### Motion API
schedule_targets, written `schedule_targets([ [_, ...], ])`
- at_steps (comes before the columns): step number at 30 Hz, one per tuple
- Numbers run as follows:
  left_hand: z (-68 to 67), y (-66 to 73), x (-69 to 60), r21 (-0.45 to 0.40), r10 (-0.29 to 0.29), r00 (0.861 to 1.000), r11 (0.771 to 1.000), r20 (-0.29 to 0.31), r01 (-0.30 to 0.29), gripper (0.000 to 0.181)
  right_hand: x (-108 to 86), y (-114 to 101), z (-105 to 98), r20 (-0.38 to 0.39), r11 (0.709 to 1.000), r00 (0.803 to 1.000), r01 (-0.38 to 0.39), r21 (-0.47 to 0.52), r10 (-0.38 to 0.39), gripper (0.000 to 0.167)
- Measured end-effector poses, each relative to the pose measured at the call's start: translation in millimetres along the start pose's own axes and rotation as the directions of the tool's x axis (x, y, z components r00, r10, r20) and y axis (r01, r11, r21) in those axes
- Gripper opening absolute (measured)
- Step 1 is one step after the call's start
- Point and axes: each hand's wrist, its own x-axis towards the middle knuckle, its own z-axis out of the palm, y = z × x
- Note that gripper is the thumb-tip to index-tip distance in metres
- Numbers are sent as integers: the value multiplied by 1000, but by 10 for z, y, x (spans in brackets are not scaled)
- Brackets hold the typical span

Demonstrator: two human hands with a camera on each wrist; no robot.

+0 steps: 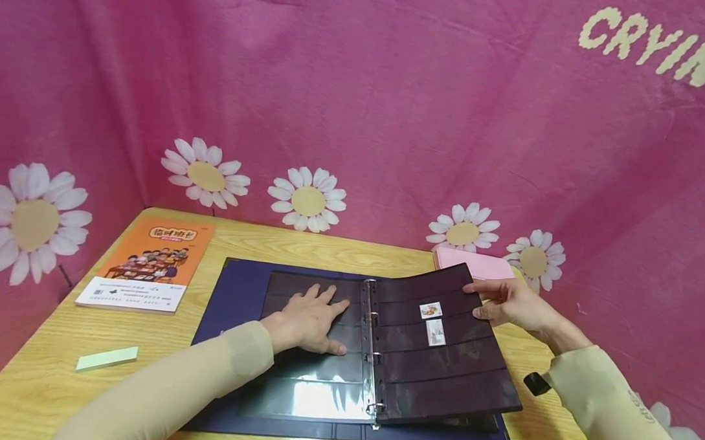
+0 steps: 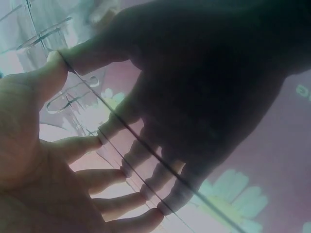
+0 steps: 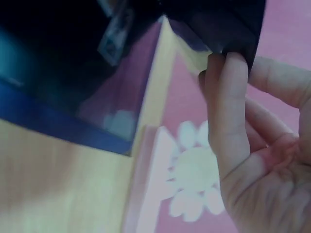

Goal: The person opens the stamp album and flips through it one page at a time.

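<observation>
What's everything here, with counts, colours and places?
Binder: 1, blue, open on table
Pages: several, black, inside binder
Stamp-like pieces: 2, whitish, right page
Booklet: 1, orange-white, far left
Strip: 1, green, left
Box-like item: 1, pink, back right
Daisy backdrop: 1, pink, behind
Lettering: 1, cream, upper right
Table: 1, yellowish, beneath
Small object: 1, black, lower right
Sleeves: 2, beige, forearms
Left hand: 1, bare, on pages
Right hand: 1, bare, pinching page edge

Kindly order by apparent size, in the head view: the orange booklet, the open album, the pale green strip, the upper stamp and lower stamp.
1. Open album
2. Orange booklet
3. Pale green strip
4. Upper stamp and lower stamp: too alike to rank
</observation>
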Motion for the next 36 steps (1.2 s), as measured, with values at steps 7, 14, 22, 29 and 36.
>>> schedule_targets([
  [7, -6, -10, -10, -7, 7, 1000, 1000, 1, -7, 96, 42, -395, -40, -29, 1000, 1000, 8, -20, -9, 64],
  [14, -6, -10, 2, -2, 2, 1000, 1000, 1, -2, 96, 106, -803, -21, -65, 996, 997, 33, -85, -39, 60],
  [22, 17, -11, -15, -17, -9, 1000, 1000, -5, 9, 96, 206, -1082, 135, -72, 999, 996, 48, 13, -47, 55],
  [29, 8, -16, -3, -3, -6, 1000, 1000, 5, 6, 97, 304, -1127, 281, -65, 975, 997, 50, 218, -36, 41],
  [36, -19, -19, -18, -8, 0, 1000, 1000, 8, 0, 97, 298, -1183, 312, -106, 984, 990, 112, 140, -97, 47],
])
